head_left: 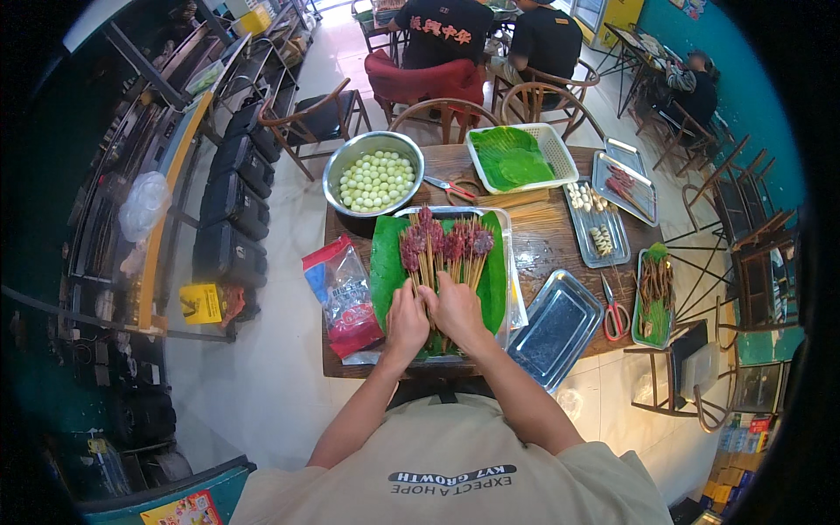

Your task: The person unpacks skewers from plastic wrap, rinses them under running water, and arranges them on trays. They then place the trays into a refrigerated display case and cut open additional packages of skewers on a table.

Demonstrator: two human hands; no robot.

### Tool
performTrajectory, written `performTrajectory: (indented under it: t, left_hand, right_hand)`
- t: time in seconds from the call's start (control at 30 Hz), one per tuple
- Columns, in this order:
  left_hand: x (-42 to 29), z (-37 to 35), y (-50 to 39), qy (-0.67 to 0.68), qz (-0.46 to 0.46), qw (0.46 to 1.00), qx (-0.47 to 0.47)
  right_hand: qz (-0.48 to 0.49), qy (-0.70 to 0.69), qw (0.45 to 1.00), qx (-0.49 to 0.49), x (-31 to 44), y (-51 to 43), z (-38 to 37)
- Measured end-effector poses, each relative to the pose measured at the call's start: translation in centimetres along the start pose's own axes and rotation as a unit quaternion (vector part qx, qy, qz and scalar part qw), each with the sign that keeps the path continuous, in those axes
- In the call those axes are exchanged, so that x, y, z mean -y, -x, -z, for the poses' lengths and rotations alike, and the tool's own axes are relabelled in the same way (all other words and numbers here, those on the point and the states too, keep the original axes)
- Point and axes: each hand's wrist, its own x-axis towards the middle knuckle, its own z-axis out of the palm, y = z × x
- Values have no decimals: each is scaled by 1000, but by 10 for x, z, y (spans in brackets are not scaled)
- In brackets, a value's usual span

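Bundles of raw meat skewers (pixel 426 239) lie on a large green leaf (pixel 388 262), their meat ends pointing away from me. The leaf lines a metal tray (pixel 505 226) on the wooden table. My left hand (pixel 407 325) grips the bamboo sticks on the left side of the pile, fingers curled in. Close beside it, my right hand (pixel 458 312) is closed around sticks near the middle, its thumb towards the left hand. Both palms and the stick ends under them are largely hidden.
A steel bowl of peeled eggs (pixel 374 174), scissors (pixel 453 189) and a leaf-lined white basket (pixel 554 154) stand behind the tray. A plastic bag (pixel 348 295) lies left. To the right are a bare metal tray (pixel 558 331), red-handled scissors (pixel 615 315) and trays of skewers (pixel 600 226). People sit beyond.
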Motion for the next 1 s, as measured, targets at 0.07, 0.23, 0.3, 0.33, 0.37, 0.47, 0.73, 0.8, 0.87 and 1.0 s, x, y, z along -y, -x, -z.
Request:
performTrajectory:
  t: [0.07,0.23,0.3,0.33,0.37,0.47,0.73,0.8,0.87,1.0]
  left_hand:
    - [-3,12,7,-28,-44,997,49]
    - [5,59,6,-89,-38,995,-6]
    - [23,65,0,-101,29,994,32]
    - [28,67,-4,-108,61,991,49]
    - [30,68,-8,-72,77,991,86]
    - [33,66,-13,25,100,982,156]
    - [77,44,-10,151,208,953,162]
    - [75,47,-13,199,255,927,187]
    - [65,57,-20,215,293,906,218]
    - [39,73,-25,300,288,885,209]
  right_hand:
    - [-5,-40,999,-31,-7,9,15]
    - [-89,45,972,-212,-68,26,61]
    - [-89,60,988,-114,-78,34,61]
    - [-88,66,992,-66,-81,36,61]
    - [-83,79,992,-56,-79,37,60]
    - [-83,95,992,-21,-73,37,53]
    - [-133,19,991,5,-65,29,54]
    - [-149,-39,988,3,-61,28,50]
    - [-162,-112,980,-14,-63,28,42]
    - [-182,-315,929,-64,-65,39,36]
